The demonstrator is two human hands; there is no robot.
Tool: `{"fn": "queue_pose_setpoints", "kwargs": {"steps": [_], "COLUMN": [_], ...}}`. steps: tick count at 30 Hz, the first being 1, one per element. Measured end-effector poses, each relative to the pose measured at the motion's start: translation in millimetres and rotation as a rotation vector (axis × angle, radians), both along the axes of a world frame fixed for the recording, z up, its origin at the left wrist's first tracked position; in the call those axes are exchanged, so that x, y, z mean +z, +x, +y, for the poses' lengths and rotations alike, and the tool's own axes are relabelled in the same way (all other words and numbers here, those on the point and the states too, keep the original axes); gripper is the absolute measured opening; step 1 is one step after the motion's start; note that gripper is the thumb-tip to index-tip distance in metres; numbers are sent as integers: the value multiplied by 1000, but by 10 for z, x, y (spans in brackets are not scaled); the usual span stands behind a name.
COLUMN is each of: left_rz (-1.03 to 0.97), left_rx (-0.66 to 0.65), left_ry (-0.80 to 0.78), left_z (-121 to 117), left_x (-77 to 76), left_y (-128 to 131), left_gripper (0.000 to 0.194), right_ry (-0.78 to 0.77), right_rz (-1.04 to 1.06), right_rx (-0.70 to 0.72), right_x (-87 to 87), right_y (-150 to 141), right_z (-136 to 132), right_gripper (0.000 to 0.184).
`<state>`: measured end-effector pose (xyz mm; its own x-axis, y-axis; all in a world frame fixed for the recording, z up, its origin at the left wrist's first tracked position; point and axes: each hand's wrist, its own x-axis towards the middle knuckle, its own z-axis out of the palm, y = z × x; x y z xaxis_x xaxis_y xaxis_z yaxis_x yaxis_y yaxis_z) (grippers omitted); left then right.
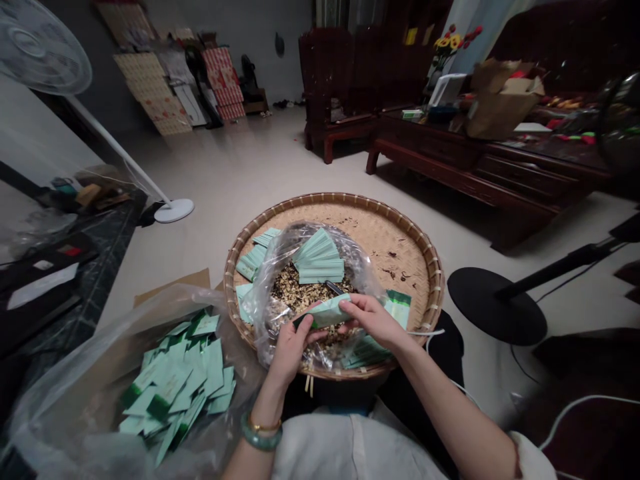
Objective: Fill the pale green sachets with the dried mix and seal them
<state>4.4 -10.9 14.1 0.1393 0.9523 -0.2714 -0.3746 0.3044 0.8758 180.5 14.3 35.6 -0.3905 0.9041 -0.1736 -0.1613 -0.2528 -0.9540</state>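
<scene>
From the head view, far from the room, I can see both hands busy with one pale green, flat, shiny packet [329, 312]. My left hand [293, 343] grips its dark green end, with the thumb on top. My right hand [367, 319] pinches the other end between thumb and fingers. The packet is over a big, round, brown woven basket tray [434, 270]. On the left wrist there is a smooth green round bangle [263, 438] next to a thin gold one. Under the hands, a clear, crinkly plastic bag [369, 267] sits wide open in the tray, full of small, dry, brown and yellow bits [291, 283]. A fanned stack of pale green packets [320, 260] lies on top of the bits, and a thin black tool [334, 288] is just beside it; I cannot tell what it is. More green packets lie along the tray's left side, and some lie at its right, near my right hand. To the left of the tray, a large, cloudy plastic bag [65, 413] holds a messy heap of green packets [190, 380].
</scene>
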Motion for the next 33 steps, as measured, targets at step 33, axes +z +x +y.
{"fn": "queue_pose_setpoints", "kwargs": {"steps": [33], "left_rz": [1100], "left_rx": [251], "left_ry": [741], "left_z": [46], "left_x": [-123], "left_y": [-124], "left_gripper": [48], "right_ry": [417], "right_rz": [-680], "right_rx": [5], "right_x": [-177], "right_y": [132], "right_z": [-155], "right_gripper": [22]}}
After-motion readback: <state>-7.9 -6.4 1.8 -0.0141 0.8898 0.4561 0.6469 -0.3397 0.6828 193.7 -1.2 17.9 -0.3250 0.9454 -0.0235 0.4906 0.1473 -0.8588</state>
